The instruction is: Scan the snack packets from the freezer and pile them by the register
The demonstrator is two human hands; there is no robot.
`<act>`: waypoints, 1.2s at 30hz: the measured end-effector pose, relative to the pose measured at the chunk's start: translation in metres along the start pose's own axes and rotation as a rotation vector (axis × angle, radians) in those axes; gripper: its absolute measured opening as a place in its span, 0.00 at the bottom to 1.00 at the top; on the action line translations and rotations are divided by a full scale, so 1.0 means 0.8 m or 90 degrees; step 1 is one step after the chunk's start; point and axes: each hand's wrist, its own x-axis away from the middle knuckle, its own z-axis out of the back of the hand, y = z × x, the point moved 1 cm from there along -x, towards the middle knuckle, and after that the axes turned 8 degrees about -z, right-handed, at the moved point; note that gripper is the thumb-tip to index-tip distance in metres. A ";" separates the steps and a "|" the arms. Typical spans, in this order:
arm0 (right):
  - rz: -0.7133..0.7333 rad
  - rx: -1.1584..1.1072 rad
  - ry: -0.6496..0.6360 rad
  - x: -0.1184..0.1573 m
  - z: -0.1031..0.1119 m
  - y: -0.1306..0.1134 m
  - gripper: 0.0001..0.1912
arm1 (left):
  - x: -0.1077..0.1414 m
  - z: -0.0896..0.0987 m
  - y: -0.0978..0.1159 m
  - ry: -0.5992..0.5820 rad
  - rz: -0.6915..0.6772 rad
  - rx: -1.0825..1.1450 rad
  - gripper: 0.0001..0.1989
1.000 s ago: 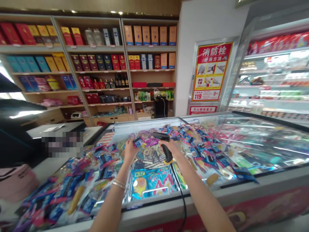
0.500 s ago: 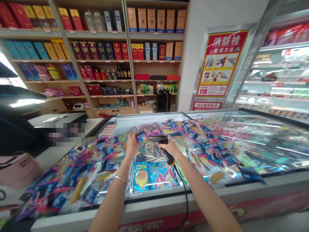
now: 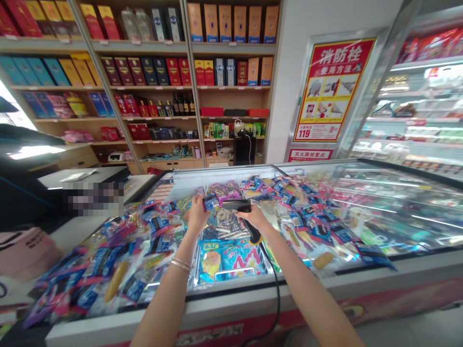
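Head view, packet [image 3: 211, 202] in left hand [image 3: 197, 215], scanner [image 3: 249, 224] in right hand [image 3: 255, 217]

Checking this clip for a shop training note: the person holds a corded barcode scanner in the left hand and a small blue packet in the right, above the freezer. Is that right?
Not quite, the hands are swapped. The head view shows the right hand holding the corded barcode scanner and the left hand holding the small blue packet, above the freezer.
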 end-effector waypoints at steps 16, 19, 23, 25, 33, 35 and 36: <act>0.032 0.039 0.028 0.004 -0.001 -0.004 0.08 | 0.001 0.006 0.004 0.004 -0.013 -0.006 0.30; 0.033 0.051 0.031 0.007 -0.001 -0.007 0.08 | 0.002 0.005 0.003 0.005 -0.012 -0.004 0.31; 0.033 0.050 0.029 0.010 0.001 -0.009 0.08 | 0.002 0.004 0.000 0.010 -0.019 0.003 0.30; 0.030 0.045 0.032 0.010 0.001 -0.010 0.08 | 0.002 0.003 -0.001 0.013 -0.022 0.003 0.30; -0.025 -0.089 0.016 0.009 -0.006 -0.016 0.06 | 0.001 0.009 0.011 0.021 0.015 0.020 0.29; -0.033 -0.123 0.018 0.010 -0.008 -0.022 0.05 | -0.001 0.019 0.017 0.031 0.037 0.035 0.29; -0.035 -0.131 0.016 0.012 -0.009 -0.026 0.05 | -0.002 0.027 0.018 0.040 0.047 0.039 0.29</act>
